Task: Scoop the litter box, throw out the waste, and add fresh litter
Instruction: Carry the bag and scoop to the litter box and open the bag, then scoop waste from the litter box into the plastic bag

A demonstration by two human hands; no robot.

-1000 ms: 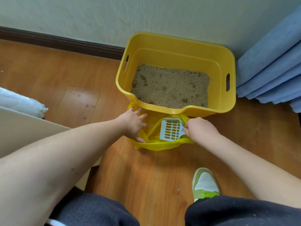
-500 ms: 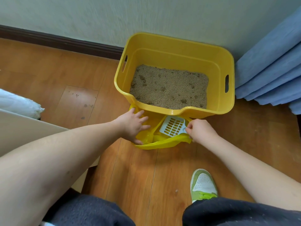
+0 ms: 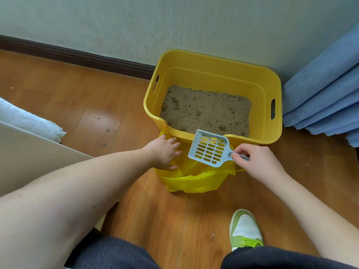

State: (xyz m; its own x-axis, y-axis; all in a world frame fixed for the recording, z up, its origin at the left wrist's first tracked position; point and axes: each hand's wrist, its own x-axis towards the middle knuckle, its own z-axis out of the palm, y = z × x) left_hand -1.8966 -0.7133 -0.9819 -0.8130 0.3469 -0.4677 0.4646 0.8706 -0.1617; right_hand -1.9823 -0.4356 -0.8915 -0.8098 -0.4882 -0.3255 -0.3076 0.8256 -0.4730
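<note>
A yellow plastic litter box point(image 3: 219, 74) stands against the wall, holding tan litter point(image 3: 206, 111) with several darker clumps. In front of it on the floor sits a yellow plastic bag point(image 3: 194, 181), its mouth open. My left hand point(image 3: 164, 152) rests on the bag's left edge, fingers spread over the plastic. My right hand point(image 3: 256, 162) pinches the handle of a pale blue slotted scoop point(image 3: 210, 149). The scoop is lifted above the bag, its front edge at the box's low front rim, and looks empty.
Blue curtain folds point(image 3: 326, 98) hang right of the box. A beige panel point(image 3: 29, 158) and a white bundle point(image 3: 25, 119) lie at the left. My green and white shoe point(image 3: 244, 230) stands on the wooden floor behind the bag. A dark baseboard point(image 3: 77, 55) runs along the wall.
My right hand has raised the scoop out of the bag's mouth and up toward the box's front rim. My left hand has stayed on the bag's left edge.
</note>
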